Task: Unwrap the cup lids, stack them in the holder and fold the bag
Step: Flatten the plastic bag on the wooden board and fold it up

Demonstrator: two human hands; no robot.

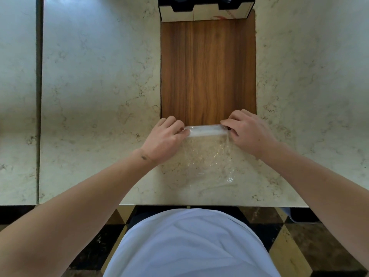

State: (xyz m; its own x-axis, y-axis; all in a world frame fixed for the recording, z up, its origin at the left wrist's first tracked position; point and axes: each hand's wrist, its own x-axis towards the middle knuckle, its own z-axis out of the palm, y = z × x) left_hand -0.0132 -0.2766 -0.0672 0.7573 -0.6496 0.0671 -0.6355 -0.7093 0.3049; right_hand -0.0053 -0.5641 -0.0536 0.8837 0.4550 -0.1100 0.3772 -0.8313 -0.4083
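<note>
A clear plastic bag [205,156] lies flat on the marble counter in front of me, its far end rolled or folded into a narrow whitish band [205,131] at the near edge of the wooden board. My left hand [165,138] pinches the band's left end. My right hand [249,132] pinches its right end. The holder [205,11], a light box with dark openings, stands at the far end of the board. Dark lids show only partly at the frame's top edge.
A wooden board [207,70] runs from the holder toward me. The marble counter [99,96] spreads left and right, with a dark seam [39,96] at the far left. The counter's front edge [179,205] is close to my body.
</note>
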